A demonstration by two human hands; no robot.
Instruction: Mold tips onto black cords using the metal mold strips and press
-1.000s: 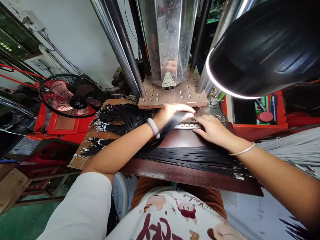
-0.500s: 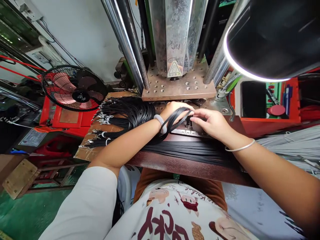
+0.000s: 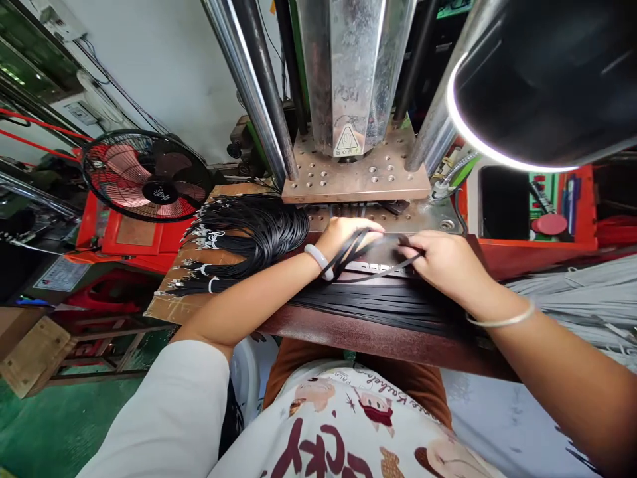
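Observation:
My left hand [image 3: 348, 238] is closed on a looped bunch of black flat cables [image 3: 343, 255], just in front of the press's lower plate. To its right, my right hand [image 3: 440, 255] pinches one black cable, which runs in a slack curve between the two hands. The fingertips and the cable's end are partly blurred. Below both hands lies a metal strip with slots [image 3: 373, 267]. More black cables [image 3: 378, 305] lie stretched out side by side along the table, nearer to me.
Coiled black cables with connector ends [image 3: 263, 232] lie on cardboard at left. Behind the hands stands a press [image 3: 355, 192] with a warning label. A fan [image 3: 149, 176] is far left; a lamp [image 3: 522, 86] overhangs the right. Grey cables [image 3: 577, 292] lie at right.
My right hand has moved right and slightly toward me, away from my left hand, drawing one cable with it. The loop at my left hand looks flatter.

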